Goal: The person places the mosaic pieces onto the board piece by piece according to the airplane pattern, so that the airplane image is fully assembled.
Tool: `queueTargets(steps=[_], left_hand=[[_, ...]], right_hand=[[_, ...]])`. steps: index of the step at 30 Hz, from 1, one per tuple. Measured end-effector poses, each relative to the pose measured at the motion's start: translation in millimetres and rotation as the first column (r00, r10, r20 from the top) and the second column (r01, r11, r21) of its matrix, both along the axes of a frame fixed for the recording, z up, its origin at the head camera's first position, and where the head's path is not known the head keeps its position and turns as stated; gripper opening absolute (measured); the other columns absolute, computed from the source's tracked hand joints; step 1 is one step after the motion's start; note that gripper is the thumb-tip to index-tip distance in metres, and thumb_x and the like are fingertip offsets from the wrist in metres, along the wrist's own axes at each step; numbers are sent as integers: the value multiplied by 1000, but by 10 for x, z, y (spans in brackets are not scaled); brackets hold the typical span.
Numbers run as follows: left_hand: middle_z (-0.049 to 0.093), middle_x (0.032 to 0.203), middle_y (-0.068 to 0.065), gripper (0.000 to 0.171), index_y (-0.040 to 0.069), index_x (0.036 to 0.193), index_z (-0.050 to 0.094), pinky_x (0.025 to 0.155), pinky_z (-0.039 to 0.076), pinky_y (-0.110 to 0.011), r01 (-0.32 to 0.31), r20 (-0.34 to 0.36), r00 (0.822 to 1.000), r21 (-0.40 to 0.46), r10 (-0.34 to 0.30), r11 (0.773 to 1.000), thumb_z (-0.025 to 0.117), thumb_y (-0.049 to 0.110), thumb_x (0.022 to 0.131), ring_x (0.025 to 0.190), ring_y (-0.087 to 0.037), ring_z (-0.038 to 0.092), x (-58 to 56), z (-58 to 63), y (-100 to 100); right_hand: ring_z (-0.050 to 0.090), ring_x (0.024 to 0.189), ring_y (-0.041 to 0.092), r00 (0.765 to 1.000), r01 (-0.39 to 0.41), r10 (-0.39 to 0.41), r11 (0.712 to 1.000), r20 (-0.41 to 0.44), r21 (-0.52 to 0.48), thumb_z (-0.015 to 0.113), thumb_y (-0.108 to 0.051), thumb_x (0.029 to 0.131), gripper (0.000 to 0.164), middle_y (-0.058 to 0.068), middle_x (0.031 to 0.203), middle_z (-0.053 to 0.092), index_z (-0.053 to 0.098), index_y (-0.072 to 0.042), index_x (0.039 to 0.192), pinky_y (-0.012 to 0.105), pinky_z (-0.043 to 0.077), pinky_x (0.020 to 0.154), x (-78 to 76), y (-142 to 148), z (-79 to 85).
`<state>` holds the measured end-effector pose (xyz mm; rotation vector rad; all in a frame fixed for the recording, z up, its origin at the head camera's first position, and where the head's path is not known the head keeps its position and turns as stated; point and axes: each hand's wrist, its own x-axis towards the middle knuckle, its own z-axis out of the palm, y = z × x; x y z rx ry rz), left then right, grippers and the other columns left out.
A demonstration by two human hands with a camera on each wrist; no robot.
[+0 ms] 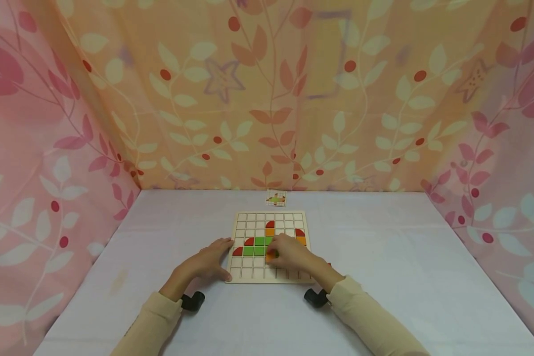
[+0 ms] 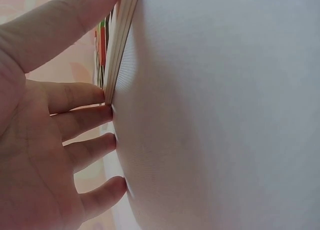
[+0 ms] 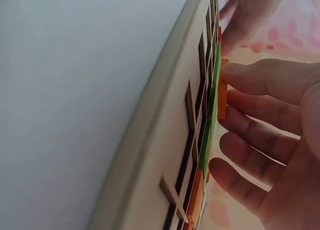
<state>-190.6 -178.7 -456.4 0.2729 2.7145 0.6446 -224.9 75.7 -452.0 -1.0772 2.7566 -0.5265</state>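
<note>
A wooden grid board (image 1: 244,273) lies on the white table, with green, orange and red tiles set in several of its squares. My right hand (image 1: 289,252) is over the middle of the board. In the right wrist view its thumb and fingers pinch an orange tile (image 3: 223,104) close over the green tiles (image 3: 212,109). The right hand hides part of the board in the head view. My left hand (image 1: 211,258) rests at the board's left side with fingers spread. Thumb and fingertips touch the board's edge (image 2: 120,54) in the left wrist view.
A small pattern card (image 1: 276,198) lies just behind the board. A little red piece (image 1: 329,264) peeks out beside the right wrist. Black wrist devices (image 1: 193,300) sit under both wrists. Floral cloth (image 1: 267,99) hangs behind the table and along both sides.
</note>
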Motion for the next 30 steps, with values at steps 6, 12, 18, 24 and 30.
queueTargets(steps=[6,12,18,24,30], left_hand=[[31,159,-14,101,6,150,37,114,21,-67,2,-1,1000,11,-2,1000,90,25,66,149,-36,22,-4,-3,3],[32,158,-14,100,6,150,37,114,21,-66,6,3,1000,14,-6,1000,89,24,66,149,-36,22,6,20,7],[32,158,-15,99,5,149,37,114,22,-65,13,-1,1000,20,-13,1000,89,23,67,149,-36,23,21,41,13],[33,158,-15,99,5,149,38,114,22,-66,8,-3,1000,15,-8,1000,89,23,66,148,-36,24,14,28,21],[33,158,-14,99,6,149,38,114,21,-66,1,-3,1000,13,-1,1000,89,24,66,149,-36,23,9,4,13]], right_hand=[[56,88,13,999,-29,31,998,-37,48,76,-22,83,21,0,94,64,76,-11,102,25,50,76,45,-38,28],[55,88,12,999,-21,23,998,-33,58,76,-23,84,21,-1,94,63,76,-12,102,25,50,78,66,-35,34],[52,84,10,999,-19,20,998,-30,54,75,-22,85,19,-2,91,62,78,-11,100,22,47,73,64,-29,11],[52,83,10,999,-19,21,998,-38,54,75,-22,85,18,-2,90,62,78,-11,99,22,47,72,57,-30,-7],[53,88,11,1000,-6,6,1000,-12,17,74,-24,86,17,-4,92,63,77,-13,98,25,49,79,60,53,12]])
